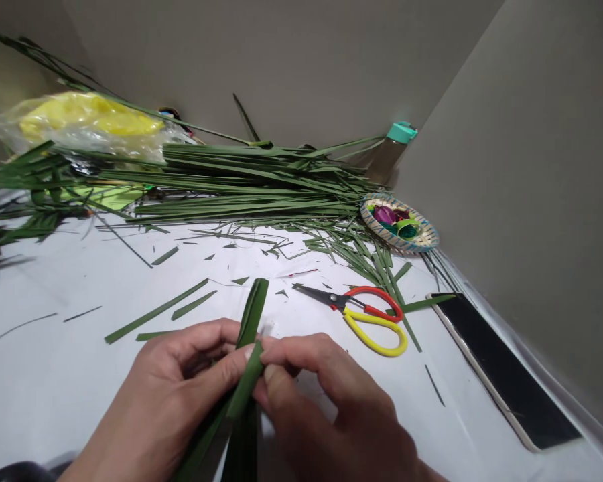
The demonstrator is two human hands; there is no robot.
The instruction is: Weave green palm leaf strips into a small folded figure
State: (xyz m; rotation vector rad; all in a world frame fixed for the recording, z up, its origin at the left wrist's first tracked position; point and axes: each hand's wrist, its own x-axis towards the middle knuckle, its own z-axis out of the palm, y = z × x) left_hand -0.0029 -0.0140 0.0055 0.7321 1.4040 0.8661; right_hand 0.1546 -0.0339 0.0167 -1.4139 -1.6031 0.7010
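The work in hand is judged to be the folding of a green leaf strip (251, 314), which is held at 6 o'clock in the view, raised above a white work surface (55, 395). A narrow pinch is applied by the left hand (165, 381), with the thumb pressed against the strip. A second narrow pinch is applied by the right hand (331, 408), with thumb and forefinger closed on the same strip where it appears doubled over. Firm pressure at this doubled section is judged to be required. Red-and-yellow-handled scissors (374, 321) are placed at 2 o'clock from the hands, and a smartphone (502, 368) at 3 o'clock. A bundle of cut leaf strips (251, 181) is laid at 12 o'clock, and a woven dish (366, 213) at 1 o'clock.
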